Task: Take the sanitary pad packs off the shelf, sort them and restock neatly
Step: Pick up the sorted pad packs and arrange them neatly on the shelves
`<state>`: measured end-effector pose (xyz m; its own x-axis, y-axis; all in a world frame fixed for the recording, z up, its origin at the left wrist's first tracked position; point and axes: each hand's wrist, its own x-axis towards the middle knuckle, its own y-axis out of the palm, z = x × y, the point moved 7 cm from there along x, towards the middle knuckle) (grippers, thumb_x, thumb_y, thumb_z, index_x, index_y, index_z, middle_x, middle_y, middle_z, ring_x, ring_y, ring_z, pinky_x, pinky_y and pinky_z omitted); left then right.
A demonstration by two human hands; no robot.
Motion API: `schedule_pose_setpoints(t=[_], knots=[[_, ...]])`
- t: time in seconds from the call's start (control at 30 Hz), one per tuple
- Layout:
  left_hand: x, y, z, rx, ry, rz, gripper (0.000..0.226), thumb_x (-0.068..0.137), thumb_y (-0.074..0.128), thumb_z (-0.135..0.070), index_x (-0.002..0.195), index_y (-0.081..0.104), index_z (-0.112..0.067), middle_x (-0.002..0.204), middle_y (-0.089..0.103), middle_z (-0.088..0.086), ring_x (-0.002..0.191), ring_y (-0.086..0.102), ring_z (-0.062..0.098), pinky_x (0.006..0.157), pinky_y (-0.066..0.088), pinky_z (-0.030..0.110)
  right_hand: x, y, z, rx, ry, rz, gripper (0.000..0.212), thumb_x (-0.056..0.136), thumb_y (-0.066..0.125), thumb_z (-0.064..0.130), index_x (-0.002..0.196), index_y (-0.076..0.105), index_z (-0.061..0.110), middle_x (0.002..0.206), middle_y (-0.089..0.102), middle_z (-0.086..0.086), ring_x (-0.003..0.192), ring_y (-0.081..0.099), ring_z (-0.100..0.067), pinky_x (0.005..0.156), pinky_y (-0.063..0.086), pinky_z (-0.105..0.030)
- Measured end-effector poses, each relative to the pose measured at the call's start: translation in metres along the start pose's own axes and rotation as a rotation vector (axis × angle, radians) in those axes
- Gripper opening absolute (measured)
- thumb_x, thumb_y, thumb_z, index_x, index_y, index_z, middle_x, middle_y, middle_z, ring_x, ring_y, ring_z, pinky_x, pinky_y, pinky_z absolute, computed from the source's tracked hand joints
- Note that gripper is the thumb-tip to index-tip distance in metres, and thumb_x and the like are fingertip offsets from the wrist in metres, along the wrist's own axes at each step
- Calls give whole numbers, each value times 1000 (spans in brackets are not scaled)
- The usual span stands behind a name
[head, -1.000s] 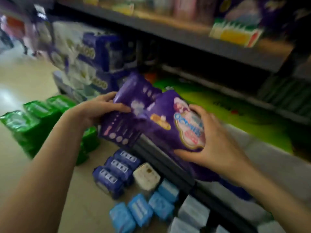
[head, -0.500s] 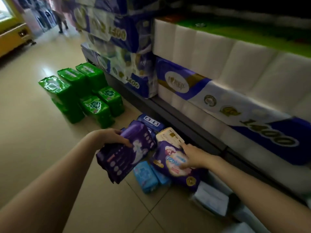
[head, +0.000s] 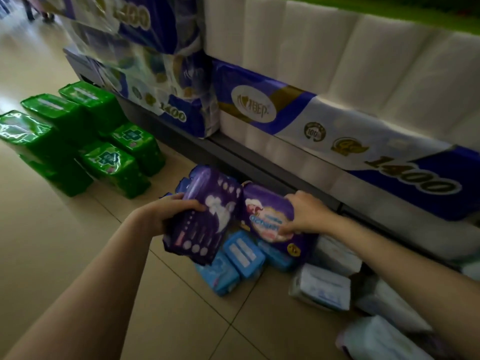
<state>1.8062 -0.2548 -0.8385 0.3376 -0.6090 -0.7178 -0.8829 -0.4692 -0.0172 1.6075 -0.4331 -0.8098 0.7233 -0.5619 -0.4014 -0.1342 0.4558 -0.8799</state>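
Head view, looking down at the tiled floor (head: 65,255) along the foot of the shelf (head: 259,162).

Left hand (head: 168,214): fingers curled over the top edge of a dark purple plastic pad pack with white pad graphics (head: 205,216); I see it gripped and tilted, above the floor packs.

Right hand (head: 304,214): fingers curled round a second purple pad pack with a pink-and-white label (head: 267,216), thumb side toward the shelf. This pack sits just beside the first, touching it; whether it rests on the packs beneath I cannot tell.

Below both: light blue plastic pad packs (head: 244,253) on the floor by the shelf's lower edge. To their right, white and pale blue packs (head: 322,287) lie along the same edge toward the lower right corner.

Left of the view: shiny green plastic packs (head: 114,162) stacked on the floor, well apart from my hands.

On the shelf: large blue-and-white tissue roll bundles marked 1400 (head: 337,120).
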Motion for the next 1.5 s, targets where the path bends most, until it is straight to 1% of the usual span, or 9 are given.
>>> schedule_pose_setpoints(t=[0.13,0.27,0.43,0.67,0.77,0.87,1.17,1.33,1.5], knots=[[22,40,-20,-206,103,173,111,15,93,-27,119,57,-11,96,72,11,81,70,24,70,55,38,-43,-71,-24,7,111,-189,71,63,81,48,118,54,13,116,54,-9,106,53,-26,75,39,-29],[25,113,-37,-168,131,357,79,39,86,-15,112,58,-13,88,72,8,75,70,21,69,58,37,-102,-87,-59,-15,253,-197,68,64,80,47,117,50,16,108,44,-5,107,51,-26,76,37,-30],[-7,163,-47,219,157,429,69,32,78,-23,98,60,-27,88,73,-3,95,64,19,86,48,36,-158,-75,-79,-239,252,-145,60,71,73,48,115,49,15,112,41,-5,103,52,-25,71,33,-27],[-60,226,-39,968,-33,548,94,28,85,-16,116,55,-23,109,69,12,99,66,33,88,51,51,-248,-35,-153,-156,181,34,52,67,78,44,105,53,19,104,50,-3,96,51,-20,78,41,-28],[-89,296,-32,1128,-50,633,91,34,82,-16,120,53,-19,109,69,13,100,65,34,90,51,52,-303,-39,-189,29,215,-49,38,69,80,36,93,53,23,91,57,4,79,53,-13,62,35,-22],[-119,372,-26,1260,-30,783,92,36,86,-20,121,51,-22,110,69,11,100,66,31,89,52,49,-361,-46,-231,210,280,-187,51,68,82,30,112,58,20,100,61,6,84,55,-11,63,37,-16],[-214,563,-56,1299,500,818,103,8,91,-42,105,61,-24,94,73,8,80,71,26,62,59,33,-576,-18,-357,641,700,-581,56,70,80,10,117,53,19,112,64,-3,91,61,-18,81,48,-29],[-253,672,-8,1430,835,722,76,42,82,-47,110,55,-27,96,65,-5,74,58,1,75,42,23,-650,14,-406,300,867,-486,69,72,76,4,131,42,10,126,52,-9,113,51,-24,81,36,-24],[-270,734,9,1400,927,650,60,65,84,-35,117,56,-25,101,63,0,87,61,20,83,47,30,-692,68,-468,176,1033,-431,65,72,72,3,130,42,11,131,48,-13,118,49,-32,97,40,-36]])
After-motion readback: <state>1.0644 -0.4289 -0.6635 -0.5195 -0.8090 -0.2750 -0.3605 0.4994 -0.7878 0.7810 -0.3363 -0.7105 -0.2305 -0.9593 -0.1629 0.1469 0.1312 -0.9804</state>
